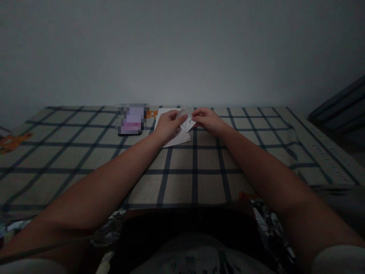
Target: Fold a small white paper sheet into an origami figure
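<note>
Between my two hands is a small piece of folded white paper (186,125), with creases meeting near its middle. My left hand (170,123) grips its left side, the thumb lying on top. At the right edge, my right hand (208,120) pinches the paper between thumb and fingers. Beneath my left hand lie flat white paper sheets (177,139) on the tablecloth, partly covered by the hand and the folded piece. The undersides of the folded paper are hidden.
A checked tablecloth (182,171) with dark blue lines covers the table. Left of the papers, a phone (134,121) with a lit screen is partly blurred out. A plain wall (182,53) rises behind the table. Dark slats (342,114) stand at the far right.
</note>
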Demonstrator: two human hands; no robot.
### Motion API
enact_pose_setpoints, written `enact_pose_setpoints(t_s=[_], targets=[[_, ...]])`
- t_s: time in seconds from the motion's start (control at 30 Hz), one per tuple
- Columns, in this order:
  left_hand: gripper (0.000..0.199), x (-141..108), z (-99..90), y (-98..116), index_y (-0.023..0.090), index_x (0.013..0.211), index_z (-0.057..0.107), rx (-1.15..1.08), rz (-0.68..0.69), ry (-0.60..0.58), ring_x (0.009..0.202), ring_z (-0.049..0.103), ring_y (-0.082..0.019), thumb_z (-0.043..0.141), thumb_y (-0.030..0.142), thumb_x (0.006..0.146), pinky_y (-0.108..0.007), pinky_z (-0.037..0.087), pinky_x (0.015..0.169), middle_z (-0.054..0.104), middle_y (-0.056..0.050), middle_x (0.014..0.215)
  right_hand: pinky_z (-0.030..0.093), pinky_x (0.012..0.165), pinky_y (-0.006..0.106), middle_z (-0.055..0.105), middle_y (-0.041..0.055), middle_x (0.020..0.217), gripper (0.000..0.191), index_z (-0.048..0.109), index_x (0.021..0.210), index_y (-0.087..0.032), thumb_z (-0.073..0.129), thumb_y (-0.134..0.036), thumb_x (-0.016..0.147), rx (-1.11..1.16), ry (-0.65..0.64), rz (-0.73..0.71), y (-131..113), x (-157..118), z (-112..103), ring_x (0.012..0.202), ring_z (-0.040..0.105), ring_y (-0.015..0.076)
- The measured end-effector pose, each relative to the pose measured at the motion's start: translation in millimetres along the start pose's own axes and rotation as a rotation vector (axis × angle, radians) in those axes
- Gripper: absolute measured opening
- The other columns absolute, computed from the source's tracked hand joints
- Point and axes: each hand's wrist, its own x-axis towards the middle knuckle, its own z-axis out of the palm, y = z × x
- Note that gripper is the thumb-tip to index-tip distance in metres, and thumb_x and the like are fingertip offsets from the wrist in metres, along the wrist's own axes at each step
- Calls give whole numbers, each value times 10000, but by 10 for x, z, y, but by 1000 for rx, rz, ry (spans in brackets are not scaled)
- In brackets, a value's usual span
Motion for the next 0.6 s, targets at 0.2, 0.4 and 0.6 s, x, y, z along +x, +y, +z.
enact_pose_setpoints(t_s=[0.2,0.4,0.6], targets=[[309,-21,4,27,187,795,719,17,46,-3,640,548,-135,843,465,738,-269,390,575,649,-13,730,583,733,259,692,10,759,98,650,787,-167,707,-89,771,81,26,76,-45,-33,15,704,665,112],[355,-15,0,25,187,790,729,16,45,12,657,577,-142,864,509,726,-269,417,584,676,-22,743,598,749,255,713,27,799,53,685,839,-165,718,-139,806,88,12,95,-48,-35,6,747,683,121],[384,-18,-11,9,187,790,726,22,35,-13,621,564,-132,865,538,721,-247,411,525,666,-23,724,557,688,249,676,-10,798,150,648,886,-189,766,-200,794,19,-15,4,-13,-17,26,716,652,118]])
